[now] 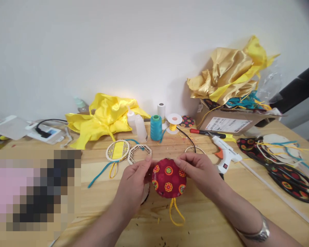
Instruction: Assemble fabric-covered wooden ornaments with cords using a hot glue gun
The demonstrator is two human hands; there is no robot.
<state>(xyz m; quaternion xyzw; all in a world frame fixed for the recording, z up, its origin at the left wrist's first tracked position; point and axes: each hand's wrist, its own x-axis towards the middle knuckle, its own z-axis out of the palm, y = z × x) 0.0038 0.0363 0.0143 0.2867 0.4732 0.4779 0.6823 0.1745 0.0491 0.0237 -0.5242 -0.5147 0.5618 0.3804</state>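
Note:
A round dark red fabric piece (pixel 168 178) with orange flower patterns is held above the wooden table. My left hand (pixel 136 178) pinches its left edge, and my right hand (pixel 198 169) grips the upper right edge, thumb on top. From its bottom hangs a yellow cord loop (pixel 176 214). Just behind my left hand lies a pale octagonal lattice frame (pixel 140 149). To the left of that sits a round wooden frame (pixel 117 150) with yellow fabric and a teal cord. A dark-edged round object is partly hidden beside my left hand.
Teal thread (pixel 156 128), white bottles (pixel 141 128) and yellow fabric (pixel 100 116) stand at the back. A glue gun (pixel 226 156), scissors (pixel 290 178) and a fabric-filled cardboard box (pixel 222 120) are on the right. The left corner is pixelated.

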